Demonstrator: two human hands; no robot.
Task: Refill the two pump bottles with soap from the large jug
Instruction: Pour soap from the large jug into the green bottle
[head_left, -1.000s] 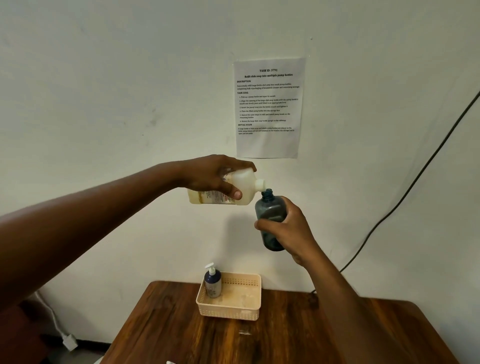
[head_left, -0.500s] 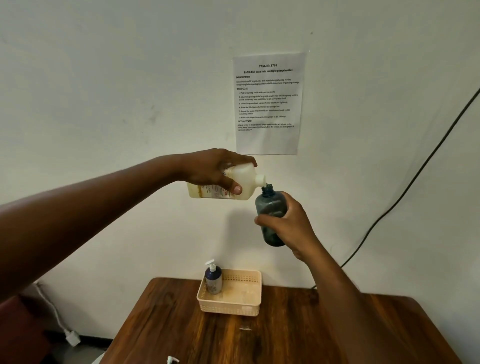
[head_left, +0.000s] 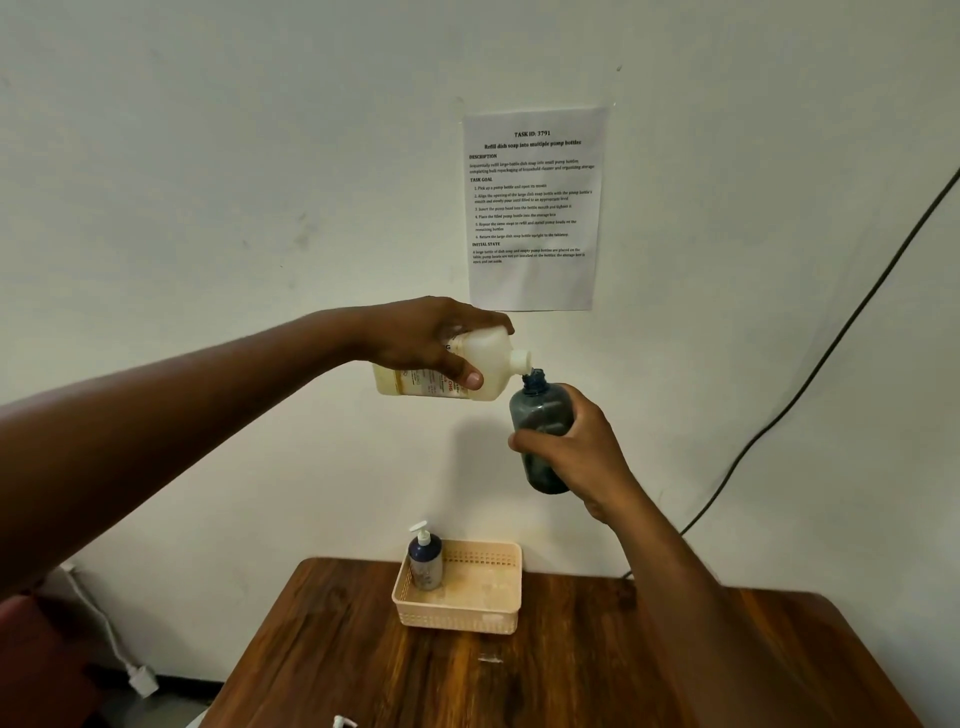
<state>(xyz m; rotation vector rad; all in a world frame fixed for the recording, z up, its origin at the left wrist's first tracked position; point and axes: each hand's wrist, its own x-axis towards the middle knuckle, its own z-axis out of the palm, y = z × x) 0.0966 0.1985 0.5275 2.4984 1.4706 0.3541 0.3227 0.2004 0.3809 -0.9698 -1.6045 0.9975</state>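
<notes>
Below, a wooden table (head_left: 571, 675) abuts the white wall (head_left: 234, 182).

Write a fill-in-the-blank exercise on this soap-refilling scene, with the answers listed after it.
1. The left hand tips the white jug so its spout meets the mouth of the dark ____ held by the right hand.
2. The finished pump bottle stands inside the ____ on the wooden table.
3. The printed sheet hangs on the ____.

Answers: bottle; basket; wall
</notes>
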